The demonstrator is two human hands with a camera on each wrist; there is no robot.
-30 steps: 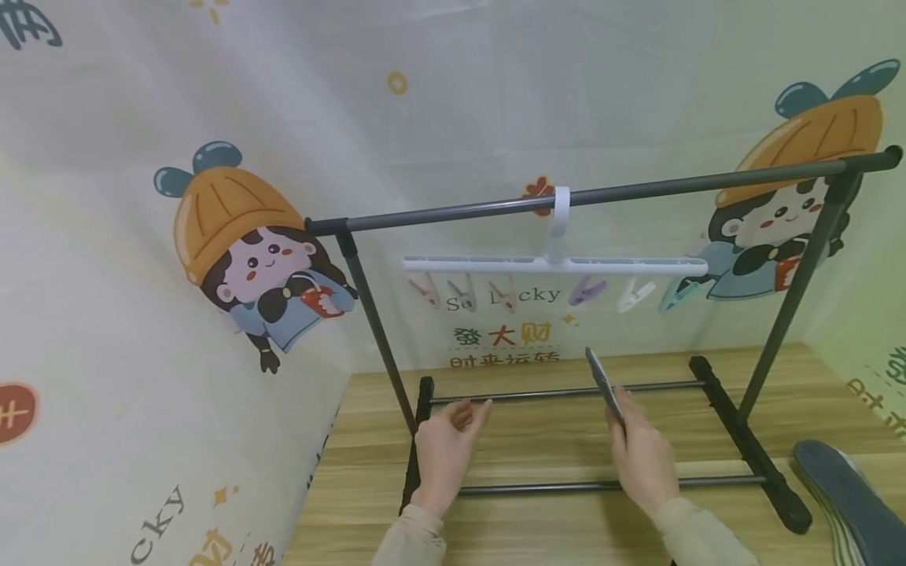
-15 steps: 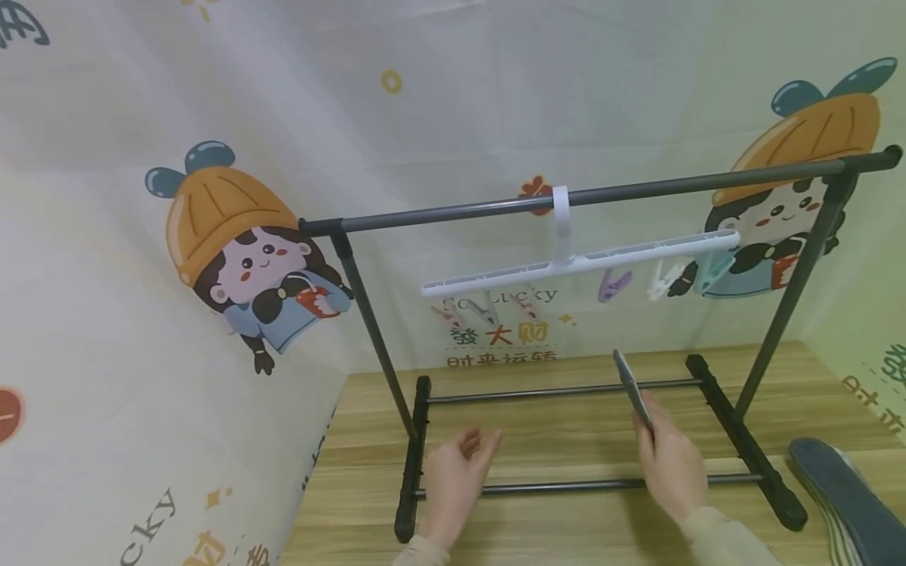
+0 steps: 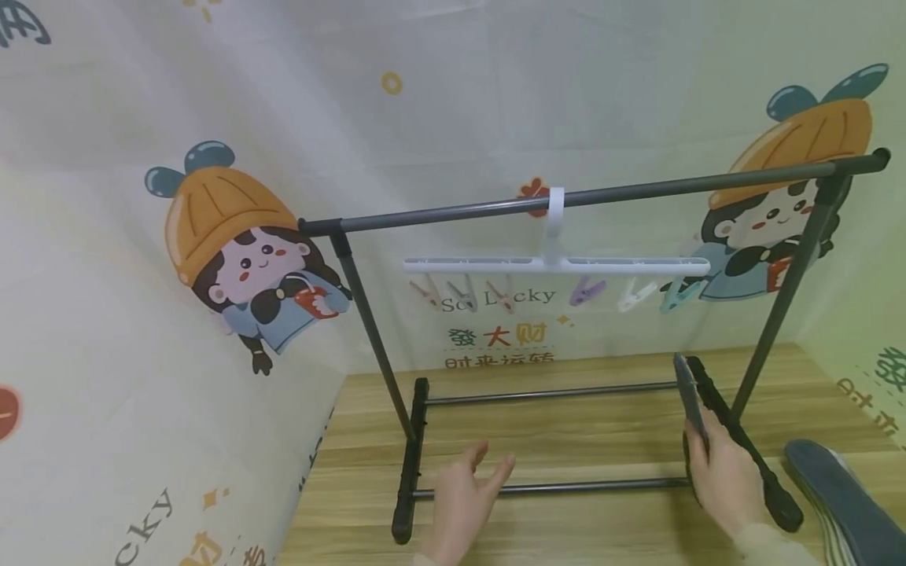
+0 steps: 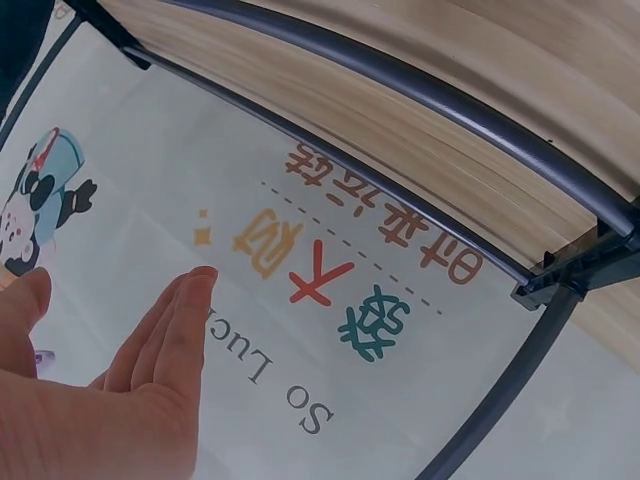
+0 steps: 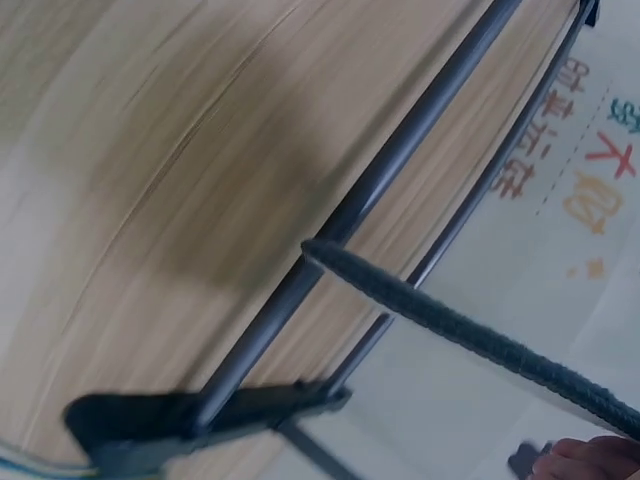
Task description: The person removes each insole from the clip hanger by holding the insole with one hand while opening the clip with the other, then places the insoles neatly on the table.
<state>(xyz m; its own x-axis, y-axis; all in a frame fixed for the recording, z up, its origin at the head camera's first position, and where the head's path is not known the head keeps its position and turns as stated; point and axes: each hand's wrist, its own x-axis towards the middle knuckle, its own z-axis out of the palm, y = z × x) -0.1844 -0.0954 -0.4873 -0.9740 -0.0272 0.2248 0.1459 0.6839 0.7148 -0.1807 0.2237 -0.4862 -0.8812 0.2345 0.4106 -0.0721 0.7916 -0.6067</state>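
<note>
My right hand [image 3: 729, 472] pinches a thin dark grey-blue insole [image 3: 688, 393], seen edge-on in the head view, in front of the rack's right foot. In the right wrist view the insole [image 5: 450, 325] crosses the picture on a slant, its edge fuzzy. My left hand [image 3: 463, 503] is held over the rack's front bottom bar with thumb and fingers apart and nothing between them. Above and beyond both hands, a white clip hanger [image 3: 481, 266] hangs level from the rack's top rail, several pastel clothes pegs [image 3: 587, 291] dangling under it.
The dark metal rack [image 3: 453, 211] stands on a wood-grain table [image 3: 538, 440], its black feet at left and right. Several more insoles [image 3: 842, 495] lie stacked at the right, a dark one on top. A printed cloth [image 3: 453, 94] forms the backdrop.
My right hand has carried the insole to the right. My left hand has shifted slightly right and closer to me. The hanger tilted up at its right end and is level again.
</note>
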